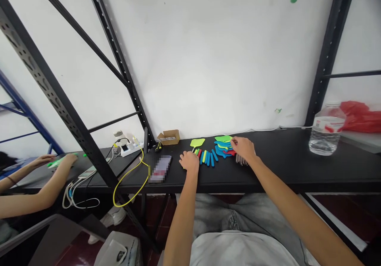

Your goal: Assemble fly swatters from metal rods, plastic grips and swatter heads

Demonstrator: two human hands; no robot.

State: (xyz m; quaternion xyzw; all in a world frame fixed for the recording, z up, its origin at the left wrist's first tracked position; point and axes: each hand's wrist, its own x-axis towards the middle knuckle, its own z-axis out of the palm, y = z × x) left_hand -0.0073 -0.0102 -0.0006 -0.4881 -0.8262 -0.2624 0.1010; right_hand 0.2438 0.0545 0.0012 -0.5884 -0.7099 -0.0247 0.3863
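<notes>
Bright, diffuse light on the white wall (208, 59); wide-angle distortion slants the right-hand post (330, 31); phone (160, 168) pixelated.

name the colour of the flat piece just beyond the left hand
Yellow-green; the flat piece shows best in the head view.

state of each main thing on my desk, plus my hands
coloured handles: fanned, side by side
flat coloured pieces: piled, overlapping
lone yellow-green piece: lying apart
metal rods: side by side
left hand: curled by the handles, grip unclear
right hand: at the pile's edge, grip unclear
cardboard box: flaps open
phone: lying flat, screen blurred
water bottle: upright
yellow cable: looped
</notes>
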